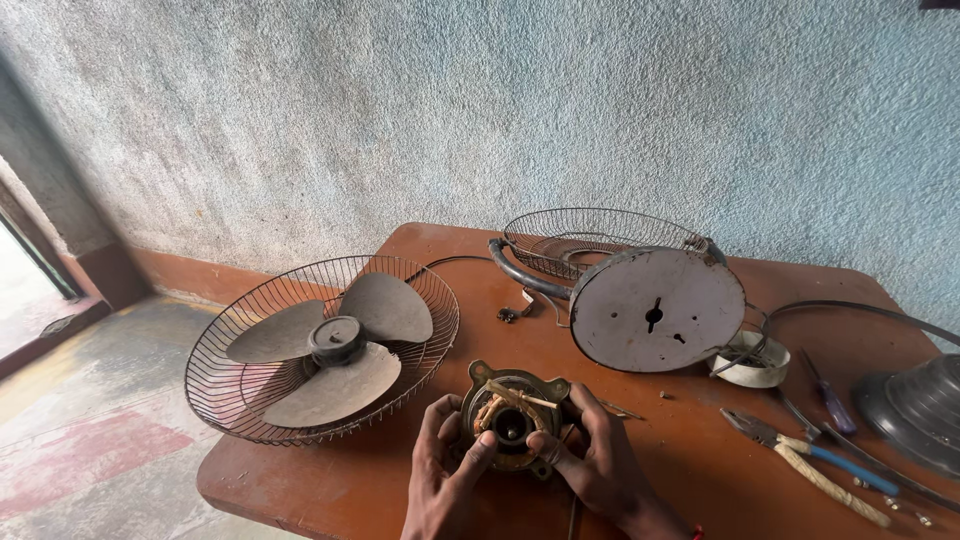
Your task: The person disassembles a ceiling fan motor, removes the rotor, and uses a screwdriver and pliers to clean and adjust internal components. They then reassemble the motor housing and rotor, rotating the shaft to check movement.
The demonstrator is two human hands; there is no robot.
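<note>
At the lower middle of the frame, both hands grip the motor. The left hand and right hand curl their fingers round its sides. Its shaft hole faces up toward the camera, with its mounting ears toward the frame's upper left and upper right.

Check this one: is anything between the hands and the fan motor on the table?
Nothing visible is. Both the left hand and the right hand already grip the fan motor from either side on the table. The fan blade and pliers lie apart from it.
</note>
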